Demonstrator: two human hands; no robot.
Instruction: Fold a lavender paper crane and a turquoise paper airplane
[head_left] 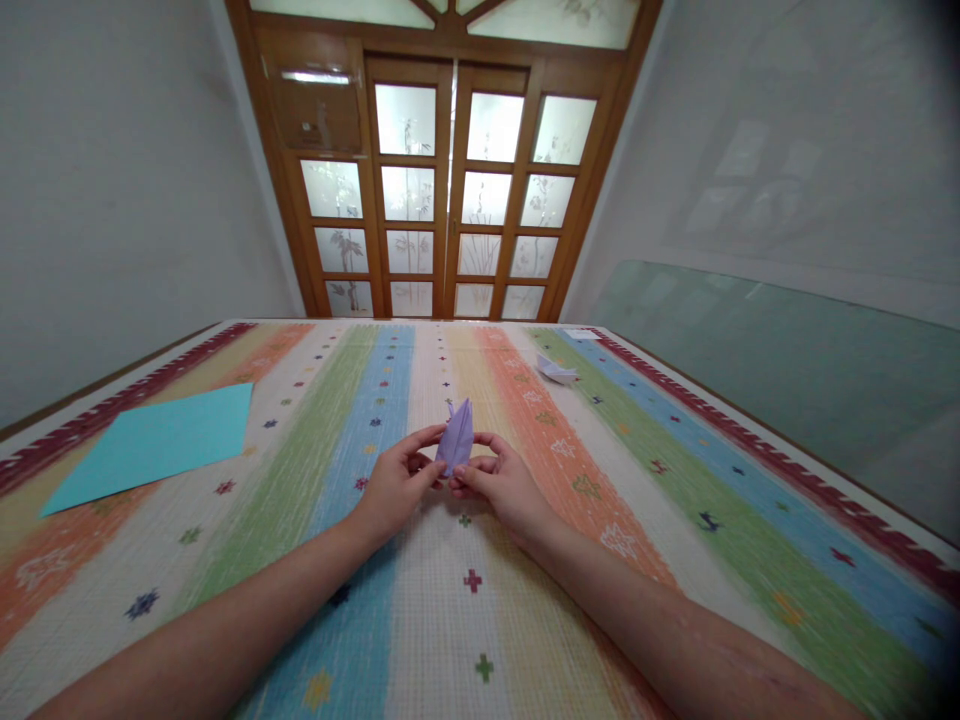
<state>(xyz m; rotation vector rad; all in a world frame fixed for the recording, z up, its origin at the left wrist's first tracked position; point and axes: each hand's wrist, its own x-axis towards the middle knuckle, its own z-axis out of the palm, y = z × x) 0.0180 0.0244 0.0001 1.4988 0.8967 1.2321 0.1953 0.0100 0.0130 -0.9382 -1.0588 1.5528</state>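
A small purple folded paper [455,440], narrow and pointed at the top, is held up above the middle of the striped cloth. My left hand [399,478] pinches it from the left, thumb low on its near face and fingers behind. From the right, my right hand [508,482] grips it the same way, with the thumb near its lower edge. A crease runs down the centre of the paper. The fingertips behind it are partly hidden.
A turquoise paper sheet [161,440] lies flat at the left. Toward the back right rests a pale folded paper piece [556,370], with a white slip [581,334] beyond it. The striped tablecloth [300,450] reaches toward wooden glazed doors [450,190]. Walls flank both sides.
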